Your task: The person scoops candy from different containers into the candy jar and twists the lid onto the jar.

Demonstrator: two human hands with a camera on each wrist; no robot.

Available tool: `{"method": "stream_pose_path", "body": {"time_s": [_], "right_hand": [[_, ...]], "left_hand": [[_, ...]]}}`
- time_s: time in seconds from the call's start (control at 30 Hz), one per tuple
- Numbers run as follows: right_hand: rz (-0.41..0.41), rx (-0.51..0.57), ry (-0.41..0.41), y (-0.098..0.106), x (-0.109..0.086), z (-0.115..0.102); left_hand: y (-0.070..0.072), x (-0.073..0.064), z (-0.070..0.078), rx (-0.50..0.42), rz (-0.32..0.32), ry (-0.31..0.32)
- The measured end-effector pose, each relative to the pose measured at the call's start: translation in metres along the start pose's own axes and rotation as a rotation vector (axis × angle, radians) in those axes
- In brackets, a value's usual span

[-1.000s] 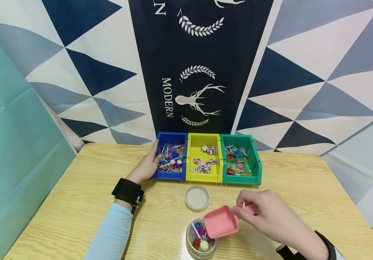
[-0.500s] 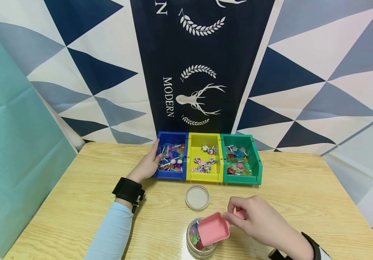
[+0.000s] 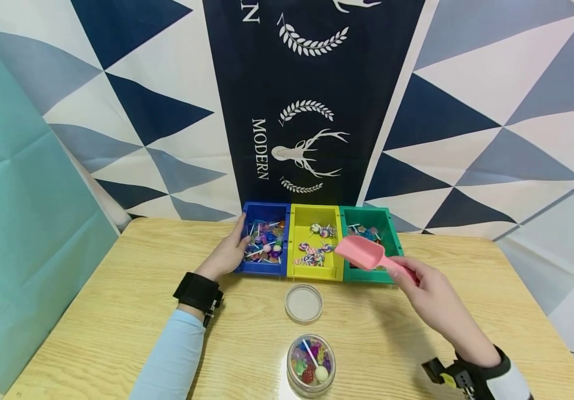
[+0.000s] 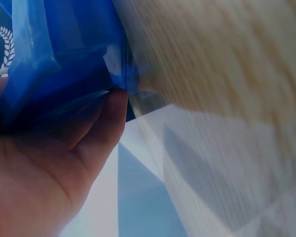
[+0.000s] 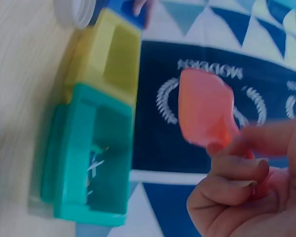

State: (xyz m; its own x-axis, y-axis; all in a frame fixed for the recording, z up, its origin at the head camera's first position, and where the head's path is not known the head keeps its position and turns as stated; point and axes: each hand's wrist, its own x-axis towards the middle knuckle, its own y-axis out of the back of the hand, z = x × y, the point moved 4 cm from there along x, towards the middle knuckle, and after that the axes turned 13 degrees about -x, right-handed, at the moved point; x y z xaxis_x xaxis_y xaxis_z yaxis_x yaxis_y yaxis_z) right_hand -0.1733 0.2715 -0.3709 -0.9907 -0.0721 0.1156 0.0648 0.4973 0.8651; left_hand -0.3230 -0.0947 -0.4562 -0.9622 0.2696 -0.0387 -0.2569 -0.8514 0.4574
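Note:
My right hand (image 3: 429, 291) holds a pink scoop (image 3: 362, 253) by its handle, above the front of the green bin (image 3: 395, 250). The scoop's bowl looks bare inside and hides part of the candy in that bin. My left hand (image 3: 224, 254) grips the left side wall of the blue bin (image 3: 261, 269), thumb over the rim and fingers along the outside. In the left wrist view, those fingers (image 4: 106, 131) lie against the blue plastic. Near the front stands a clear jar (image 3: 293, 380) of colourful candies, with a white-stick lollipop (image 3: 321, 373) on top.
Between the blue and green bins sits a yellow bin (image 3: 304, 219) with several swirl lollipops (image 3: 312, 255). A round lid (image 3: 304, 304) lies on the wooden table (image 3: 246, 339) between jar and bins. Behind the bins rises a patterned cloth backdrop (image 3: 312, 72).
My right hand has carried the scoop from over the jar up and away to the green bin. The jar's top shows fully now. My left hand has stayed on the blue bin.

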Motion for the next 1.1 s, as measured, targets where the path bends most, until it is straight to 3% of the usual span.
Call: {"method": "stream_pose_path", "body": {"time_s": [0.23, 0.5, 0.87, 1.1], "right_hand": [[0.047, -0.03, -0.048, -0.013, 0.016, 0.027], [0.037, -0.086, -0.05, -0.034, 0.028, 0.05], [-0.037, -0.113, -0.059, -0.049, 0.027, 0.048], [-0.058, -0.172, -0.069, -0.044, 0.026, 0.049]], "left_hand": [[0.0, -0.002, 0.0, -0.011, 0.001, 0.009], [0.0, 0.0, -0.001, 0.008, -0.004, -0.002], [0.0, -0.001, 0.002, -0.01, 0.0, 0.006], [0.0, 0.0, 0.001, -0.003, -0.001, 0.005]]}}
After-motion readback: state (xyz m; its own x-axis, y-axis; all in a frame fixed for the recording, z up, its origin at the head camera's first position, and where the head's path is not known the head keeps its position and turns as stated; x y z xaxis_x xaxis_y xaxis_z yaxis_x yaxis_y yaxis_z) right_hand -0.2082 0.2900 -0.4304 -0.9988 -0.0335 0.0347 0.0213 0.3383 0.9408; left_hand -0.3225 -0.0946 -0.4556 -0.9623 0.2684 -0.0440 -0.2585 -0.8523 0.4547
